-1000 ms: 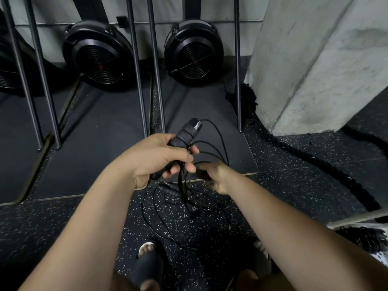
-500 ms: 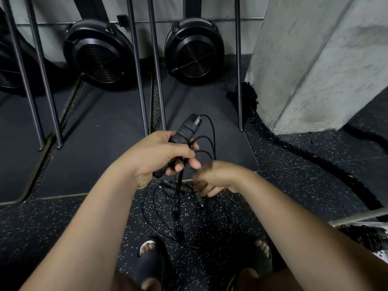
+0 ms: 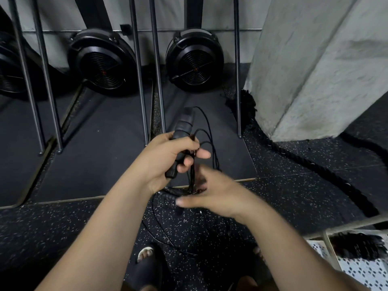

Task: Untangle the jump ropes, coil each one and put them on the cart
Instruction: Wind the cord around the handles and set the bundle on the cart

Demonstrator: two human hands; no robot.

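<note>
Gym floor, seen from where you stand: speckled rubber flooring (image 3: 294, 198) underfoot, black mats (image 3: 94, 156) ahead, caged fan flywheels (image 3: 194, 59) along the wall, probably rowing machines, though only their ends show, and a thick battle rope (image 3: 315, 165) trailing past a concrete pillar (image 3: 315, 70).

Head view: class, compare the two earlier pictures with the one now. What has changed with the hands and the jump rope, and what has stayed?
The right hand, earlier curled on the cord beside the left hand, has uncurled and dropped slightly toward the person; its fingers are spread and blurred. Unchanged: the left hand grips the upper handle with gathered loops; the second handle hangs below.
</note>
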